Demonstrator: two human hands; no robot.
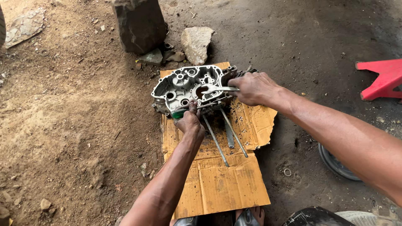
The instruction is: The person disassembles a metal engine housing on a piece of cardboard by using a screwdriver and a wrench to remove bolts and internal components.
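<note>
Aluminium shows grey and greasy where the crankcase [189, 87] sits on the far end of a cardboard sheet [222, 184] spread over the dirt floor, open side up, its bearing bores and ribs facing me. My left hand [189, 121], at the near edge of the case, is clenched round a green-handled tool [179, 113] whose tip I cannot make out against the casting. My right hand [253, 88], at the case's right side, grips a spanner [218, 88] that reaches across into the middle of the case. Two long steel studs [224, 136] run from the near edge of the case out over the cardboard, with a flat dark piece between them. I judge the step in hand to be working a fastener loose inside the case, one hand bracing while the other turns. Any next move, as I read it, calls for the spanner head seated square before force goes on, and the case held steady so it does not skid on the cardboard. Beyond the case lie a pale stone [197, 42] and a dark block [140, 25]; a red stool [383, 77] stands well to its right.
</note>
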